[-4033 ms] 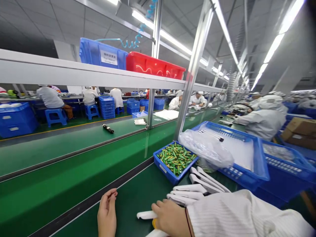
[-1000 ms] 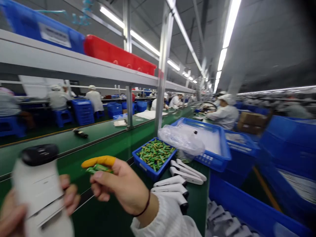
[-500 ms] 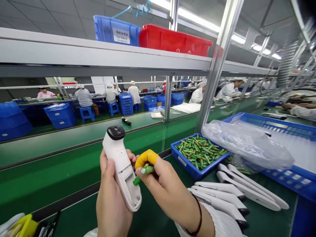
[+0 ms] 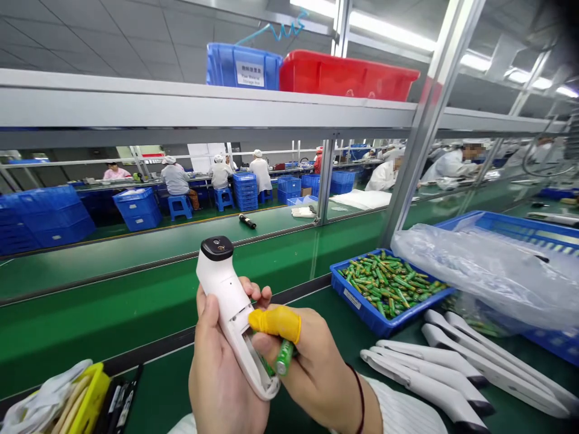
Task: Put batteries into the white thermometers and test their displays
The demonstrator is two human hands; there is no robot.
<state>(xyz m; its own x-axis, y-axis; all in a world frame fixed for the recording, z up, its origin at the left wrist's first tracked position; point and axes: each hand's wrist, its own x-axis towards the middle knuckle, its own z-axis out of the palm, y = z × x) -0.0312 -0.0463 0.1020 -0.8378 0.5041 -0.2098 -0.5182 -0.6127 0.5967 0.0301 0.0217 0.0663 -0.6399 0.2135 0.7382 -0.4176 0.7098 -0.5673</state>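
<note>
My left hand [image 4: 226, 367] is wrapped round a white handheld device [image 4: 221, 283] with a black top end, its open battery compartment facing up. A green battery lies partly inside the lower compartment, mostly hidden by my fingers. Over the compartment, my right hand [image 4: 307, 355] wears a yellow finger cot [image 4: 283, 322] on its index finger. Another green battery [image 4: 284, 357] is held in that hand, its end showing below the index finger. To the right stands a blue tray [image 4: 362, 307] heaped with green batteries [image 4: 389, 280].
Several white device bodies [image 4: 425, 374] lie at the right, beside a clear plastic bag [image 4: 479, 271] and a blue crate [image 4: 520, 223]. A yellow container [image 4: 93, 398] and pens [image 4: 122, 404] sit lower left. A metal post [image 4: 429, 114] rises behind the tray.
The view has turned left, shifting the scene rightward. My right index finger has straightened over the compartment, and one battery has gone down into its lower part.
</note>
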